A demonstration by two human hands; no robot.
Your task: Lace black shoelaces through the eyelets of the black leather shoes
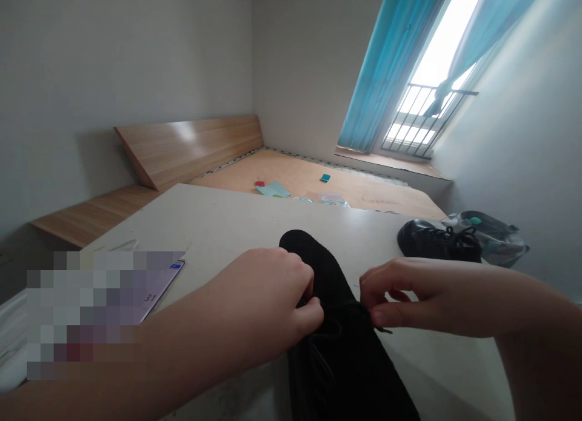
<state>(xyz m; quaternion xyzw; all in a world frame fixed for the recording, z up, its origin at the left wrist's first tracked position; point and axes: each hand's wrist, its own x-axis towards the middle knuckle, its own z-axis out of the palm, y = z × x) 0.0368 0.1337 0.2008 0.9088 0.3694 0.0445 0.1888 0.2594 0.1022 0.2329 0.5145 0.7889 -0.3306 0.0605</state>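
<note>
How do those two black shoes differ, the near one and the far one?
The near shoe looks matt, while the far shoe has a shiny toe. The near shoe's toe points away from the person; the far shoe's points left. The left hand and right hand are at the near shoe; the far shoe stands apart. Both are black and have laces.

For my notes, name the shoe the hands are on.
The near shoe, between the left hand and the right hand; the other shoe sits beyond the right hand, untouched.
</note>
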